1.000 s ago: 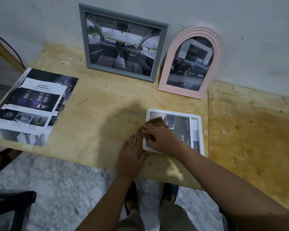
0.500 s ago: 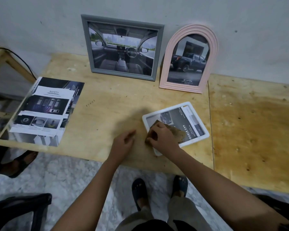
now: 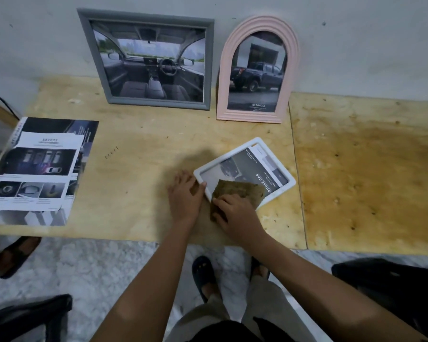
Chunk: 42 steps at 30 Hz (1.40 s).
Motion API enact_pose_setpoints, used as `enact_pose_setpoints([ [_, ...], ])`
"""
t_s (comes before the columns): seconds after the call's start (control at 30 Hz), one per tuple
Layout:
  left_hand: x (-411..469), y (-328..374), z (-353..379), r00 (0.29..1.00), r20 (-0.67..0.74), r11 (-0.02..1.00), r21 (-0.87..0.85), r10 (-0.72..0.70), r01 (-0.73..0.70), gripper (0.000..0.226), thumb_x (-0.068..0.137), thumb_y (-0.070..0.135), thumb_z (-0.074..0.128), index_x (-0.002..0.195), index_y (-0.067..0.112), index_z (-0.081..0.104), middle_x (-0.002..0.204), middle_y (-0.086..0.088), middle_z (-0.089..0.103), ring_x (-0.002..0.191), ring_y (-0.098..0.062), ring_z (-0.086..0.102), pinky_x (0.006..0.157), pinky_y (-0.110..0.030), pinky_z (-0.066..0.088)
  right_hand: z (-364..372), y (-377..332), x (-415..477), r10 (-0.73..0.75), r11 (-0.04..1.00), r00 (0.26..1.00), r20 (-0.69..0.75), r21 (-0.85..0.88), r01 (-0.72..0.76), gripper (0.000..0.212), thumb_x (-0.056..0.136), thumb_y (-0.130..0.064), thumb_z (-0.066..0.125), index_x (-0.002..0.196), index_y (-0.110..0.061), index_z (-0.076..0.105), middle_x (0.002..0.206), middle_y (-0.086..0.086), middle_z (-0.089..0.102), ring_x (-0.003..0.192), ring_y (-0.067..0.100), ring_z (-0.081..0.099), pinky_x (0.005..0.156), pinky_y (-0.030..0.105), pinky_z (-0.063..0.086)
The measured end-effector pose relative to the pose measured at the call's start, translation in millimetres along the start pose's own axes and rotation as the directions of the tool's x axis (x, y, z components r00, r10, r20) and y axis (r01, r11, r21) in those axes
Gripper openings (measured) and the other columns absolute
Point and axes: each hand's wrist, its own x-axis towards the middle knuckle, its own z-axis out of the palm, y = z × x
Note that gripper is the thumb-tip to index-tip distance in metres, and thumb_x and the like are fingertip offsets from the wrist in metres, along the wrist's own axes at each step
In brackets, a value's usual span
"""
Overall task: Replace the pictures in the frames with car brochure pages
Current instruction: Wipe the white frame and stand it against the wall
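A white frame [image 3: 286, 177] lies flat and turned at an angle on the plywood table, with a car brochure page behind its glass. My right hand [image 3: 235, 215] holds a brown cloth [image 3: 240, 192] down on the frame's near end. My left hand [image 3: 184, 196] lies flat on the table with its fingertips against the frame's left edge. A grey frame [image 3: 148, 59] with a car-interior page and a pink arched frame [image 3: 257, 70] with a pickup-truck page lean on the wall behind.
A stack of car brochure pages [image 3: 37, 169] lies at the table's left end. The plywood table [image 3: 368, 169] reaches right past a seam. Below the near edge I see a marble floor, my sandalled feet [image 3: 203, 275] and dark objects at both sides.
The white frame has turned further at an angle. My left hand moved from the bare table to the frame's left edge and flattened. My right hand with the cloth stays on the near end.
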Motion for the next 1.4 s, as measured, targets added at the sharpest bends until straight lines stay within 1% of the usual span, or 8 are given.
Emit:
enact_pose_setpoints([
  [0.13,-2.6,4.2,4.3,1.0,-0.001,0.997,0.074,-0.025,0.025,0.051,0.096,0.037,0.046,0.141,0.013,0.04,0.154,-0.004,0.026,0.145,-0.022,0.01,0.116,-0.044,0.003,-2.8,16.6,-18.2,-0.127,0.991,0.992,-0.016,-0.042,0.127,0.03,0.081,-0.031,0.05,0.096,-0.015,0.071,0.093,-0.001,0.07,0.081,0.02,0.066,0.071,0.029,0.052],
  [0.4,-5.7,7.4,14.3,0.997,-0.062,0.995,0.088,-0.036,0.041,0.051,0.095,0.033,0.049,0.141,0.012,0.041,0.153,-0.002,0.027,0.145,-0.022,0.007,0.116,-0.046,-0.003,-0.2,54.3,-42.6,-0.285,0.953,0.944,-0.169,-0.157,0.259,0.013,0.088,-0.02,0.06,0.097,-0.017,0.069,0.101,-0.001,0.066,0.096,0.018,0.055,0.092,0.029,0.043],
  [0.9,-6.7,4.2,20.8,0.993,-0.116,0.999,0.036,-0.017,0.021,0.049,0.092,0.029,0.054,0.137,0.012,0.046,0.151,-0.003,0.031,0.145,-0.021,0.01,0.115,-0.042,-0.008,-36.3,113.6,-33.1,-0.05,0.975,0.987,-0.155,-0.223,0.015,0.027,0.088,-0.025,0.043,0.095,-0.019,0.068,0.092,-0.001,0.063,0.09,0.022,0.054,0.095,0.033,0.034],
  [1.1,-9.1,-0.4,20.7,0.991,-0.132,1.0,0.011,0.008,-0.006,0.057,0.089,0.041,0.044,0.138,0.013,0.044,0.151,-0.001,0.03,0.145,-0.019,0.011,0.115,-0.04,-0.007,-59.5,132.1,-23.3,0.164,0.936,0.966,-0.198,-0.28,-0.216,0.022,0.085,-0.017,0.048,0.094,-0.017,0.068,0.092,0.002,0.062,0.088,0.027,0.051,0.074,0.034,0.035],
  [1.17,-9.5,-2.7,20.6,0.991,-0.135,1.0,0.0,0.021,-0.021,0.055,0.091,0.041,0.046,0.138,0.014,0.045,0.151,0.0,0.031,0.145,-0.017,0.012,0.115,-0.039,-0.006,-61.5,127.2,-18.7,0.252,0.931,0.942,-0.222,-0.211,-0.299,0.017,0.087,-0.012,0.054,0.097,-0.014,0.068,0.096,0.005,0.062,0.093,0.032,0.054,0.074,0.037,0.036],
  [1.27,-10.0,-2.6,20.7,0.988,-0.15,0.999,-0.02,0.022,-0.025,0.048,0.094,0.034,0.053,0.137,0.015,0.047,0.151,0.001,0.031,0.144,-0.016,0.013,0.116,-0.039,-0.003,-61.7,107.5,-12.9,0.443,0.895,0.844,-0.303,0.083,-0.439,0.02,0.093,-0.015,0.048,0.102,-0.015,0.066,0.104,0.005,0.059,0.102,0.027,0.049,0.078,0.032,0.026],
  [1.33,-11.2,-1.7,20.0,0.989,-0.148,0.999,-0.024,0.019,-0.023,0.049,0.094,0.036,0.052,0.138,0.016,0.046,0.152,0.002,0.03,0.144,-0.014,0.012,0.116,-0.037,-0.003,-57.5,87.8,-10.0,0.421,0.907,0.85,-0.315,0.172,-0.386,0.023,0.092,-0.022,0.044,0.1,-0.018,0.066,0.103,0.002,0.059,0.103,0.024,0.049,0.081,0.034,0.028],
  [1.4,-11.5,-2.0,18.7,0.989,-0.145,0.998,-0.059,0.021,-0.029,0.048,0.093,0.037,0.052,0.137,0.017,0.047,0.151,0.003,0.03,0.144,-0.013,0.013,0.117,-0.037,-0.002,-49.8,62.6,-6.8,0.299,0.949,0.914,-0.274,0.183,-0.256,0.026,0.09,-0.027,0.042,0.096,-0.021,0.067,0.098,0.0,0.063,0.097,0.024,0.055,0.08,0.039,0.038],
])
